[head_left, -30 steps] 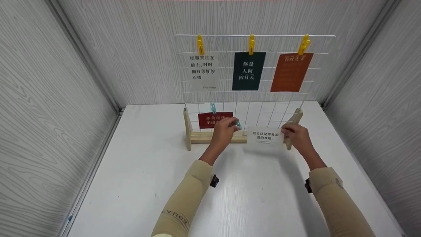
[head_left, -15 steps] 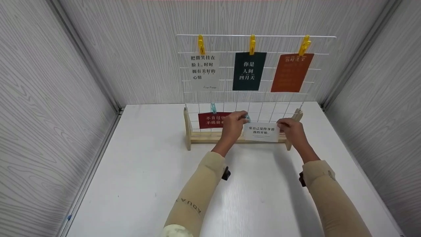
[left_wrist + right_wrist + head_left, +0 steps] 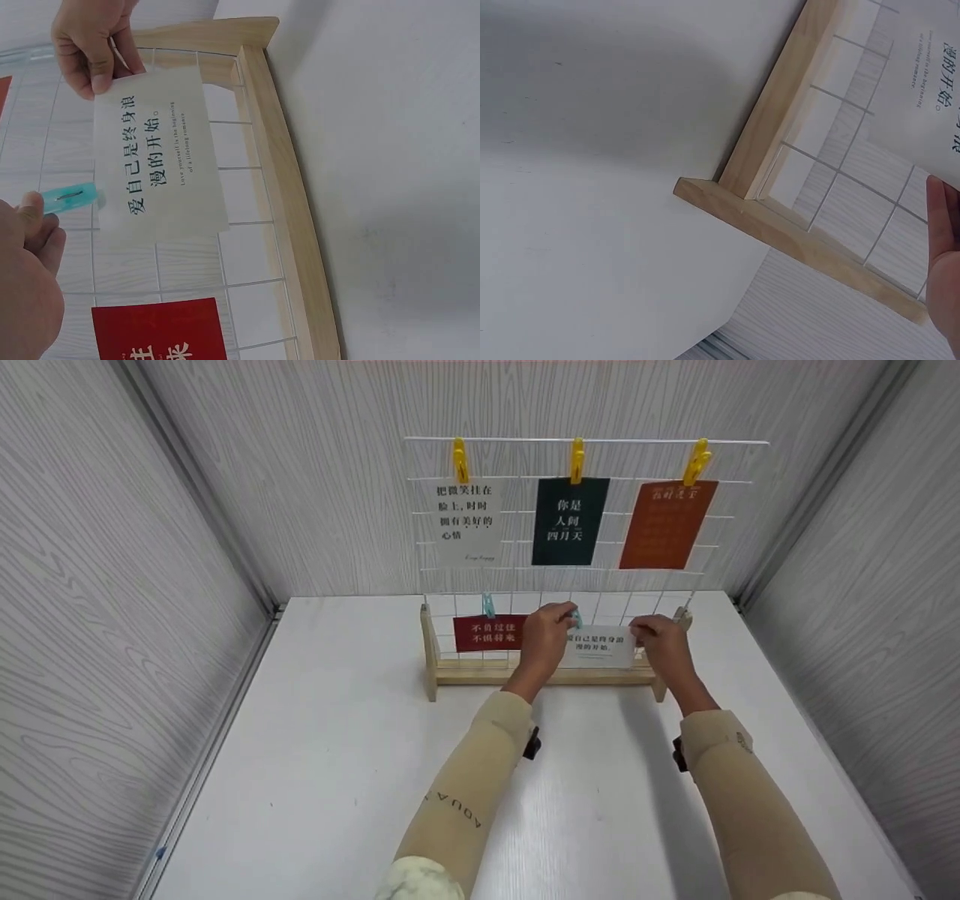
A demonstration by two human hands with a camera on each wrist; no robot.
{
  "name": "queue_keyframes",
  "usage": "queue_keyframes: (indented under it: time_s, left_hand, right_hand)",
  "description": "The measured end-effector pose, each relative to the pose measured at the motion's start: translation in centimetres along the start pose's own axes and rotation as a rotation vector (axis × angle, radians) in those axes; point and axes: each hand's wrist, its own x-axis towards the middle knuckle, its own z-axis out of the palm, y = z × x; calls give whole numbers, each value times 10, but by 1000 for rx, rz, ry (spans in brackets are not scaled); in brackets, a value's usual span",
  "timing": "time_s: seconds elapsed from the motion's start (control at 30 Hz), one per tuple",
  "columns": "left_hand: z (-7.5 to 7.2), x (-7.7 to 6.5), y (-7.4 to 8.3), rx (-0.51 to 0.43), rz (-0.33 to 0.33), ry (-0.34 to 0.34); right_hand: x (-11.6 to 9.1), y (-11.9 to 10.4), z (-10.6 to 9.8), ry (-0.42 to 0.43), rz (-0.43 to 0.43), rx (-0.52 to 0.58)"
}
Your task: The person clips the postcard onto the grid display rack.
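My left hand (image 3: 545, 639) pinches a light blue clothes peg (image 3: 67, 198) between thumb and fingers. The peg's tip meets the upper edge of a white card (image 3: 169, 157) with dark printed writing; whether it bites the card or the wire cannot be told. At the card's upper right corner, my right hand (image 3: 663, 643) grips it with thumb and fingers. The card lies in front of the lower part of a white wire grid (image 3: 517, 579). To its left hangs a red card (image 3: 486, 633) under another light blue peg (image 3: 488, 605).
Yellow pegs (image 3: 577, 462) along the grid's top hold a white card (image 3: 466, 529), a dark green card (image 3: 570, 521) and an orange card (image 3: 667, 525). A wooden stand (image 3: 480, 678) carries the grid on the white table (image 3: 345, 750). Grey wood-patterned walls (image 3: 330, 487) surround it.
Both hands have moved up and closer to the grid. The left hand has gone right with the peg, up to the white card's upper edge. The white card has risen and shifted slightly left.
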Motion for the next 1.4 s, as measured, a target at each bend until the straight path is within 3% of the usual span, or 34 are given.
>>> queue_keyframes:
  time_s: [0.17,0.5,0.83,1.4]
  left_hand:
    - [5,6,3,40,21,39]
    - [10,17,4,88,74,47]
    - [17,20,6,125,56,64]
    - [28,22,7,231,75,73]
  right_hand:
    - [4,1,1,9,0,27]
    - [9,-7,-1,26,-34,0]
    - [11,-6,1,62,-44,-54]
    - [12,1,4,83,-50,-40]
